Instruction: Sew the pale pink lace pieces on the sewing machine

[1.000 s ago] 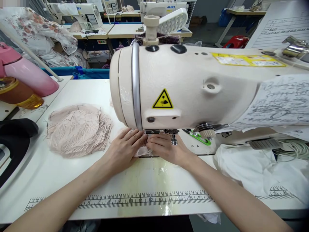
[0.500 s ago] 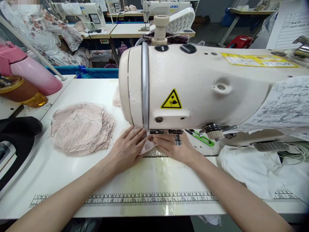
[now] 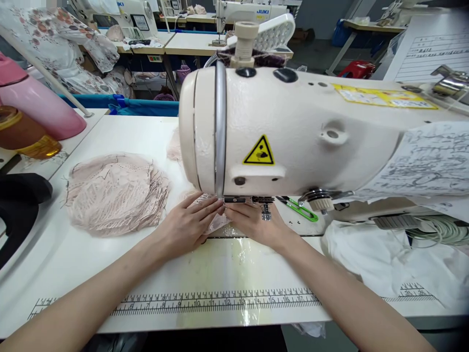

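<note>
My left hand (image 3: 185,222) lies palm down on a small piece of pale pink lace (image 3: 219,224), its fingers stretched to the right, left of the sewing machine's needle area. From the other side, my right hand (image 3: 256,223) reaches beneath the sewing machine head (image 3: 300,132), fingers pressed together on the lace close to my left fingertips. The machine head covers the needle and part of the work. The presser screw (image 3: 266,212) shows in front of my right hand. Green-handled thread snips (image 3: 302,210) lie right of that hand.
A round pile of pale pink lace pieces (image 3: 115,195) lies at left. White cloth (image 3: 366,254) rests at right. A pink bottle (image 3: 44,105), an amber jar (image 3: 27,132) and a black curved object (image 3: 22,205) stand along the left side. A person's flowered sleeve (image 3: 80,39) shows behind.
The view has shifted slightly. Both hands have slid a little to the left along with the lace, and my left fingers lie flatter and closer together.
</note>
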`<state>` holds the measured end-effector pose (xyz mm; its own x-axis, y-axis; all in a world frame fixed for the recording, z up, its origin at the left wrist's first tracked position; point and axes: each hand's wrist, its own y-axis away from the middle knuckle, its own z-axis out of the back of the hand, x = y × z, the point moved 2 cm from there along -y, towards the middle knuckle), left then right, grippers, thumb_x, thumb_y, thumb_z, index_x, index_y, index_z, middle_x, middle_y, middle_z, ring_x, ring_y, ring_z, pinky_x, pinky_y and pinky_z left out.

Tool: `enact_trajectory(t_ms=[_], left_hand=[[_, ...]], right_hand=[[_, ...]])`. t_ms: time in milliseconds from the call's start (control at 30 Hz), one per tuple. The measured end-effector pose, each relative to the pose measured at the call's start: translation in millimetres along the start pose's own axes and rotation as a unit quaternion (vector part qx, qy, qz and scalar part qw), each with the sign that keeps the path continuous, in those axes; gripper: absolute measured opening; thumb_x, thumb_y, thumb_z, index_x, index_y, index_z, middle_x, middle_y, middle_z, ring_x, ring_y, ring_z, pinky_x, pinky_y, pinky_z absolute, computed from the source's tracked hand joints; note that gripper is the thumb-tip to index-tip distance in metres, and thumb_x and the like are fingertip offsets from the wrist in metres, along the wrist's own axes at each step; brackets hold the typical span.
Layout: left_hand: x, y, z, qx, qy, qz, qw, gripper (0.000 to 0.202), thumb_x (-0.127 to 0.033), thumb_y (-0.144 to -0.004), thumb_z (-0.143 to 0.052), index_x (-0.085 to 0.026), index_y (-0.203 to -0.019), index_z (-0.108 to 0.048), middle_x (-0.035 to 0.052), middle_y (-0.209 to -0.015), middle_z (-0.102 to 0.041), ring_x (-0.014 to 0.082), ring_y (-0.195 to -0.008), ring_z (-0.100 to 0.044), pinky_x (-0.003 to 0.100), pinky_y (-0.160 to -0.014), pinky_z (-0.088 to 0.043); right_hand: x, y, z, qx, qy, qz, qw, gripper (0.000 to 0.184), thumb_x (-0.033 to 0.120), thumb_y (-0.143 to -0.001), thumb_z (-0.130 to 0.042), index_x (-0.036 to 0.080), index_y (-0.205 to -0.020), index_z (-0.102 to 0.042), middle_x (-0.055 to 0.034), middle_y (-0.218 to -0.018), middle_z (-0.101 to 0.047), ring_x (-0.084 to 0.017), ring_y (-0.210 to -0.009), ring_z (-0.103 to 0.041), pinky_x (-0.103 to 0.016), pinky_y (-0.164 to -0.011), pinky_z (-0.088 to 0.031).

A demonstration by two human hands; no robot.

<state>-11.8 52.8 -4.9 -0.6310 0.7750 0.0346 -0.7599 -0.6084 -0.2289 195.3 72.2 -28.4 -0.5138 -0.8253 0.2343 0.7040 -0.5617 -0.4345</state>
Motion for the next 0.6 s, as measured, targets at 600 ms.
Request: enact_trajectory(t_ms=[600], left_hand=[[4, 0, 6.6, -0.028, -0.025, 0.008, 0.999, 0.043, -0.024, -0.094, -0.038, -0.010, -0.129, -0.060, 0.0103, -0.126, -0.065, 0.0261, -0.124, -0.057, 0.043, -0.109, -0.040]], right_hand=[[17, -10, -1, -0.017, 0.113, 0.040, 0.993, 0.019, 0.009, -0.094, -0.048, 0.021, -0.096, -0.063, -0.0037, -0.099, -0.067, -0.015, -0.095, -0.057, -0.029, -0.081, -0.044]])
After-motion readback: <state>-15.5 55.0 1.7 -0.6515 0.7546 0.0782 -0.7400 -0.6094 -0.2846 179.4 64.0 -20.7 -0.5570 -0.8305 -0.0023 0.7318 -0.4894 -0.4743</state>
